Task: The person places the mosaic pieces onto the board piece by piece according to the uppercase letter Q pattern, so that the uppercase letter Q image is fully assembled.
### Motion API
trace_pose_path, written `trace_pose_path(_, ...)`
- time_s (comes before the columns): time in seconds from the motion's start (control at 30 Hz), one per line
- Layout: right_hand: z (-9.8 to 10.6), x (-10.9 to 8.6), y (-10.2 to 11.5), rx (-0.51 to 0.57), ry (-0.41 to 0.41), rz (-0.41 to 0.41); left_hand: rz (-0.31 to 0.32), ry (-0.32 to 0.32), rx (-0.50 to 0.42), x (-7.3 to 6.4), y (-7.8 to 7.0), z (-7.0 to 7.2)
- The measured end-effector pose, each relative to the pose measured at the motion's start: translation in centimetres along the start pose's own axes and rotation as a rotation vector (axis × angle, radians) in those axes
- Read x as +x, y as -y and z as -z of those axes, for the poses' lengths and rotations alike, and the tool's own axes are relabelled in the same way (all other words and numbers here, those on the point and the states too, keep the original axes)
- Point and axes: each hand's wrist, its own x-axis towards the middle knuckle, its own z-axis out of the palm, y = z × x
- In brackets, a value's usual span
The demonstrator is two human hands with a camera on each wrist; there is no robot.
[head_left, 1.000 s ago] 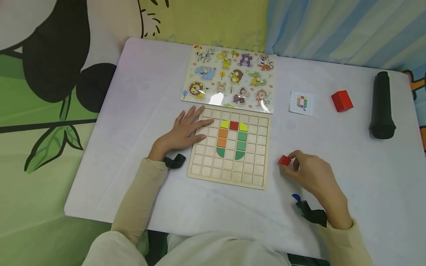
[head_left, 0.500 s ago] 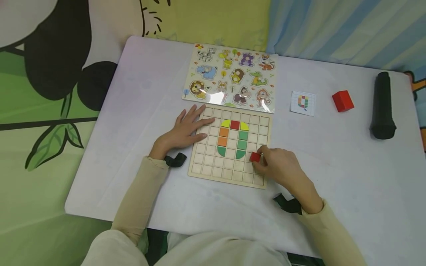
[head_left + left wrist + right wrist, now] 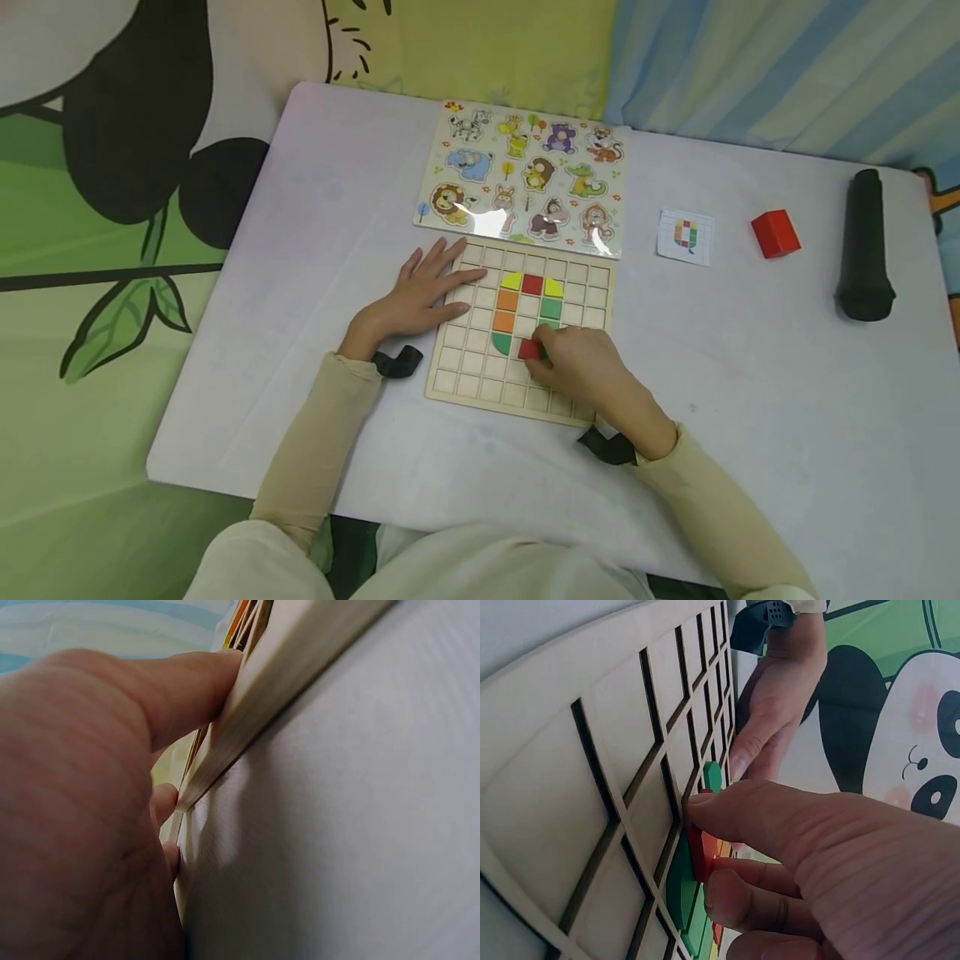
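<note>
My right hand (image 3: pixel 581 367) pinches a red square tile (image 3: pixel 528 349) between thumb and fingers, low over the wooden grid board (image 3: pixel 468 362). In the right wrist view the red tile (image 3: pixel 702 851) stands tilted against the grid, beside a green tile (image 3: pixel 679 889). My left hand (image 3: pixel 408 300) rests with spread fingers across the board's left edge. Coloured tiles form a ring on the grid: yellow rounded corners (image 3: pixel 512 282), a red square (image 3: pixel 532 285), orange squares (image 3: pixel 504 322), green squares (image 3: pixel 551 307) and a green rounded corner (image 3: pixel 501 342). My right fingers partly cover the lower right green tiles.
Behind the grid lies an animal picture puzzle (image 3: pixel 487 200) under shiny film. To its right are a small card (image 3: pixel 685 237) with a coloured tile pattern, a red block (image 3: pixel 776 233) and a black cylindrical object (image 3: pixel 866 246). The table (image 3: pixel 262 375) has a white cover.
My right hand has carried the red tile leftward from the table right of the board, over its right edge, to the ring's lower gap. My left hand has stayed in place.
</note>
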Motion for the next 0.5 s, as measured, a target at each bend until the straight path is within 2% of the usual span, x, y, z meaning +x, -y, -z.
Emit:
trace_pose_path(0.33,-0.25,0.63,0.55,-0.005,0.015,0.004,0.005,0.003,-0.014,-0.08,-0.29,0.25)
trace_pose_path(0.5,-0.41,0.61,0.48,-0.003,-0.015,0.013,0.007,0.007,-0.013,-0.08,-0.33,0.33)
